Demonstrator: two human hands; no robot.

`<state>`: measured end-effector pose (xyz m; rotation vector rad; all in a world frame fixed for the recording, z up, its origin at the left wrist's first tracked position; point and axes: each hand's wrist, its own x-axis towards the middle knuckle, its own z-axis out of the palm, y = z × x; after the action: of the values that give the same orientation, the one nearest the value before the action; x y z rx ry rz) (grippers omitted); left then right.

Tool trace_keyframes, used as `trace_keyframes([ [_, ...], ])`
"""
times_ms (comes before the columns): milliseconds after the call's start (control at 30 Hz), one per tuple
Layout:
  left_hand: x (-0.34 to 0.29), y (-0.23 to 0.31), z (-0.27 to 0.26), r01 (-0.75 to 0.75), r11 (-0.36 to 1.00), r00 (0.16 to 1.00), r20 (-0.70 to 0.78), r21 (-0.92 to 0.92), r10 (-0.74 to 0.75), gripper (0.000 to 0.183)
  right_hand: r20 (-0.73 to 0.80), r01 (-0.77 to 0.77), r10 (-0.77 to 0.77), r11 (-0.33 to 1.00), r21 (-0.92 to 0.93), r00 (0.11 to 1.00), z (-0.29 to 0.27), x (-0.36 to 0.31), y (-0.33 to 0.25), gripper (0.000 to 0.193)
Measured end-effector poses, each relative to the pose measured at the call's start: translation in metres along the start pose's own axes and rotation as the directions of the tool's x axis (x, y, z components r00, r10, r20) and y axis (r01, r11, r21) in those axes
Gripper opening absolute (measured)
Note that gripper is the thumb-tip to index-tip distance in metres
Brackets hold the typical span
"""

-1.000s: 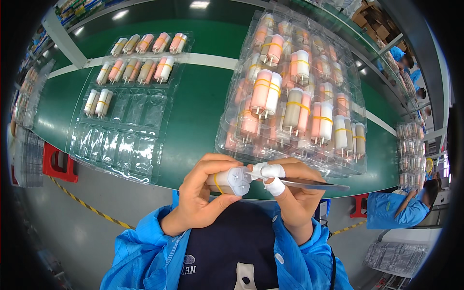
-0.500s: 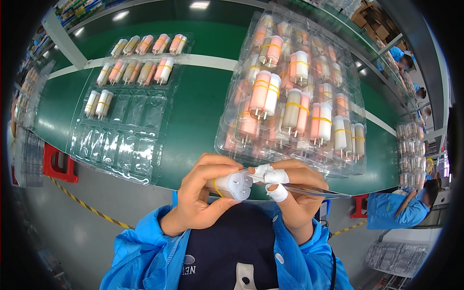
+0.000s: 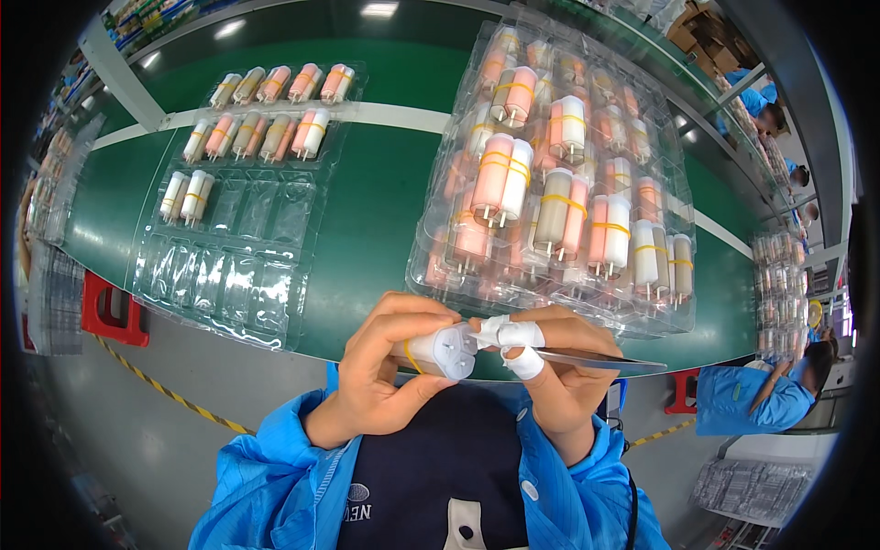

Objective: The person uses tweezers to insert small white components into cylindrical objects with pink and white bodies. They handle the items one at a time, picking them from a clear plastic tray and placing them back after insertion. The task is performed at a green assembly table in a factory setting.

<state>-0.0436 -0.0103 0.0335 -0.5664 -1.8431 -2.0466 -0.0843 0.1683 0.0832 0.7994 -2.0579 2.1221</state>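
Observation:
Near my chest, my left hand (image 3: 380, 367) is wrapped round a bundle of capped tubes (image 3: 447, 352) bound with a yellow band. Its translucent white end faces my right hand (image 3: 550, 353). White tape covers the thumb and fingertips of that hand, which are pinched on a thin, pointed silver metal tool (image 3: 605, 360). The tool sticks out to the right past the hand; its kind is unclear. My right fingertips are right at the bundle's capped end, and I cannot tell whether they touch it.
Beyond my hands, stacked clear plastic trays (image 3: 674, 316) hold several pink, white and grey banded tube bundles (image 3: 502, 179). A partly filled clear tray (image 3: 211, 316) lies left on the green table (image 3: 367, 202). Red stools (image 3: 115, 312) stand below, and a person in blue (image 3: 752, 399) is at right.
The metal tool has tilted slightly, its right end rising a little. My right fingers have shifted a little at the bundle's end; my left hand keeps its hold.

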Motion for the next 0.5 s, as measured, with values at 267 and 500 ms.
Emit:
trace_keyframes([
  [267, -0.0003, -0.0035, -0.0029, -0.073, 0.987, 0.997, 0.000, 0.141, 0.074, 0.044, 0.072, 0.072, -0.063, 0.989, -0.129, 0.995, -0.0008, 0.0061, -0.0052, 0.016],
  [500, 0.0015, -0.0016, -0.0017, -0.106, 0.954, 0.993, -0.017, 0.282, 0.116, 0.045, 0.122, 0.075, -0.051, 0.976, -0.205, 0.991, -0.0018, 0.0070, -0.0048, 0.015],
])
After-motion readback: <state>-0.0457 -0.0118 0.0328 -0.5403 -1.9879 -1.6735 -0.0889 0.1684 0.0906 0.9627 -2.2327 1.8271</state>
